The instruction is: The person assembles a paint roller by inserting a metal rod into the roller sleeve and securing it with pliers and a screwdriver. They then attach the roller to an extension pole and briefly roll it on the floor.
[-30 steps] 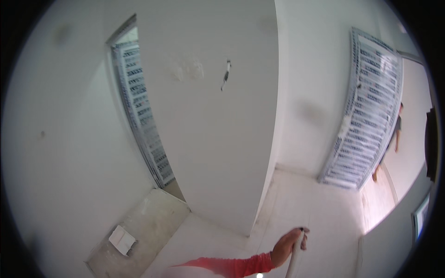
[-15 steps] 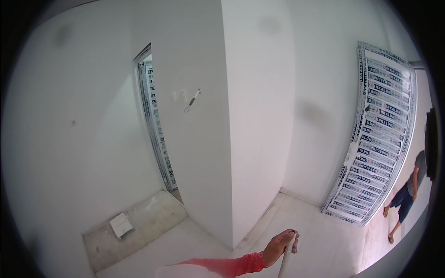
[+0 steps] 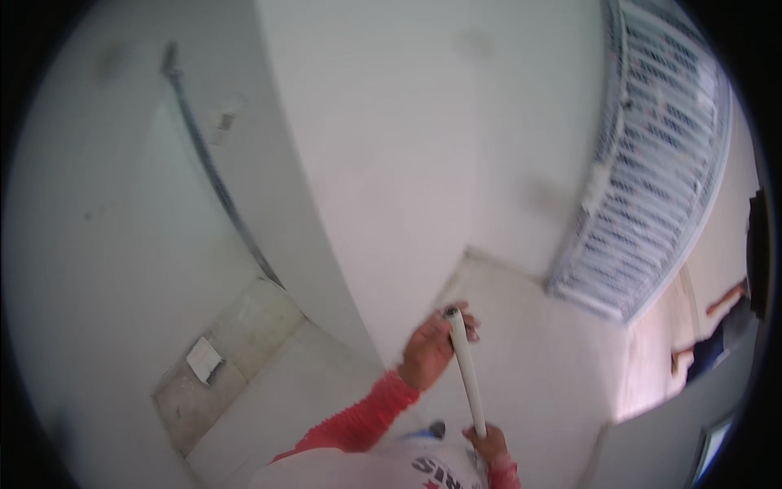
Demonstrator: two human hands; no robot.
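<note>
A white pole [image 3: 468, 375] with a dark, hollow-looking upper end slants in front of me at the lower middle. My left hand [image 3: 429, 350], coming out of a red sleeve, is closed loosely around its top, the fingers partly hidden behind it. Lower down, my right hand [image 3: 489, 444] grips the same pole close to my body. The pole's lower end cannot be seen past that hand. Motion blurs the picture somewhat.
A white wall corner [image 3: 326, 236] juts out ahead. On the left floor a white tray [image 3: 205, 361] lies on a brownish sheet [image 3: 191, 416]. A film-wrapped door panel [image 3: 652, 163] stands at right. Beyond it is another person [image 3: 721, 334], partly cut off.
My left hand and the pole have risen and shifted left. My right hand has come into view on the pole. The view has tilted, and the other person appears lower and farther right.
</note>
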